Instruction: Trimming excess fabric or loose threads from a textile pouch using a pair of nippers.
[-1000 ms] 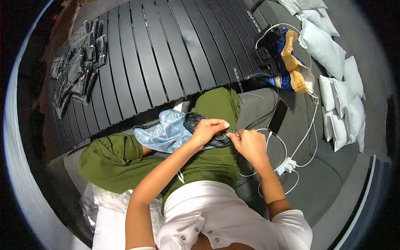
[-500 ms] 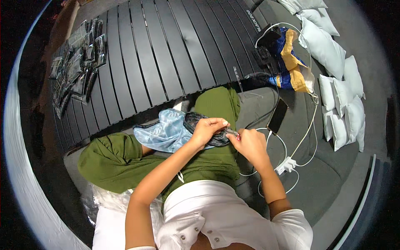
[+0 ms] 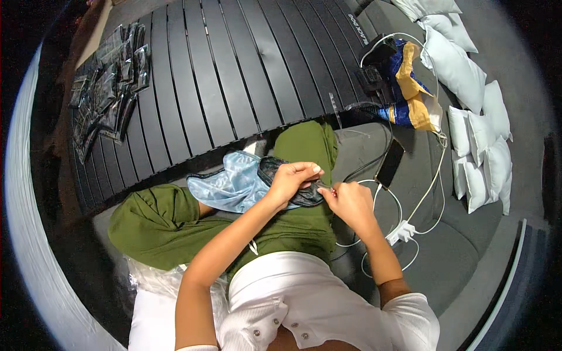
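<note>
A light blue satin cloth (image 3: pixel 231 184) with a dark, sheer-looking border (image 3: pixel 269 168) lies bunched over my lap. My left hand (image 3: pixel 288 186) is closed on the dark border, thumb and forefinger pinched together at its right end. Close beside it, my right hand (image 3: pixel 352 205) is closed too, its thumb and finger pressed together at the tip of the dark material. Something small and greyish shows between the two hands, too little of it to name. The palms and the bunched folds hide the rest of the grip.
Beyond my knees stands a black slatted table (image 3: pixel 234 64) with several dark packets in clear wrapping (image 3: pixel 108 88). To the right are a phone (image 3: pixel 390 162), a white plug adapter (image 3: pixel 401 233) with looping cables, a blue and yellow bag (image 3: pixel 413 88) and several pale pillows (image 3: pixel 453 61).
Both hands stay nearly in place on the cloth. A small reddish spot seen by my right fingertips earlier is now hardly visible.
</note>
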{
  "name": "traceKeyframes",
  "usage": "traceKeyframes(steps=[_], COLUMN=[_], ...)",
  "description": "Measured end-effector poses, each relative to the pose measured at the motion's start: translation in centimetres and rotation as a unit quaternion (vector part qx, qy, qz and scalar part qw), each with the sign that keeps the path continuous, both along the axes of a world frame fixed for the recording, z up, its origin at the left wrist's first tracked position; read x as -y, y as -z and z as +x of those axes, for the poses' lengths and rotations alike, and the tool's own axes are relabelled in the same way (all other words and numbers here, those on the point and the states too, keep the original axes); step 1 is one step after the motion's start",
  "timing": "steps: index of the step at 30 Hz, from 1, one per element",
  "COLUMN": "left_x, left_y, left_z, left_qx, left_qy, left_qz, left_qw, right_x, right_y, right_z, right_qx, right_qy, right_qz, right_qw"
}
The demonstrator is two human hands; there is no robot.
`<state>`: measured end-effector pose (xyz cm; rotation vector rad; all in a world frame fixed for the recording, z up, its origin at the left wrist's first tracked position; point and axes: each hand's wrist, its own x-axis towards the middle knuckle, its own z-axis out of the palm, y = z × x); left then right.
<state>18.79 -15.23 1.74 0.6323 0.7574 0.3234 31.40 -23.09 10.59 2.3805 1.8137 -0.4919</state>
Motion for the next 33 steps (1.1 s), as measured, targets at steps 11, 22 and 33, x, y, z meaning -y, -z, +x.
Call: traceKeyframes(steps=[11, 22, 33], left_x=[-3.5, -8.2, -3.4], left_y=[-0.7, -1.1, -5.0], left_z=[-1.9, -4.1, -2.5], left_qx=[-0.055, -0.312, 0.021], left_qy=[-0.072, -0.128, 0.170], left_qz=[0.159, 0.642, 0.473], left_qw=[0.983, 0.688, 0.864], right_x=[-0.7, 0.5, -0.8], right_y=[0.8, 5.0, -0.5], right_z=[2.9, 2.8, 0.5], right_qx=[-0.194, -0.554, -0.664], right_qy=[0.179, 0.208, 0.223], right_qz=[0.095, 0.049, 0.101], right_qw=[0.960, 0.805, 0.707])
